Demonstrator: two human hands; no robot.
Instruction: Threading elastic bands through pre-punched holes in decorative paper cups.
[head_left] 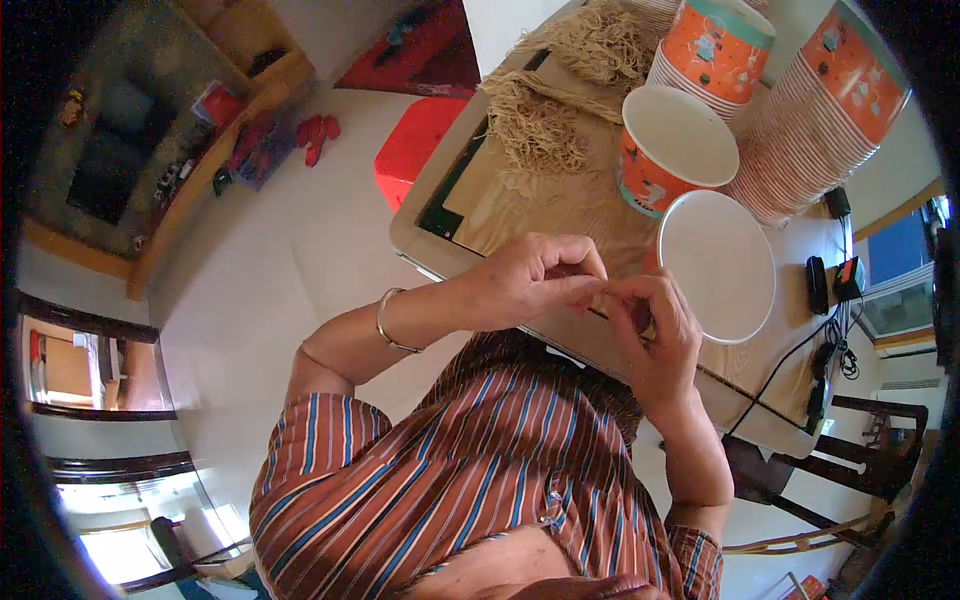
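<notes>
- Grip of the left hand (535, 282) was a small ring, thumb and forefinger brought nearly together; whether anything thin lay between them could not be told.
- Opposite, the right hand (655, 325) was bent into a similar pinch, its fingertips close against the left's; any hold it had was too small to make out.
- Both hands were at the near edge of the desk (510, 215).
- Just right of the right hand, clearly the nearer one, was the near paper cup (718, 268), its round mouth facing up, its orange wall partly covered by the fingers.
- Beyond the left hand lay the near strand bundle (540, 135), its twisted length running roughly left to right; a second bundle (600, 42) lay farther off.
- Tan and crinkled, the strands frayed into loose, wiry loops.
- Smooth, pale interiors showed in the near paper cup and the second cup (680, 138) behind it; the middle cup stack (705, 60) and right cup stack (805, 125) had printed orange walls above close-ribbed rims.
- Wood grain patterned the desk's flat top.
</notes>
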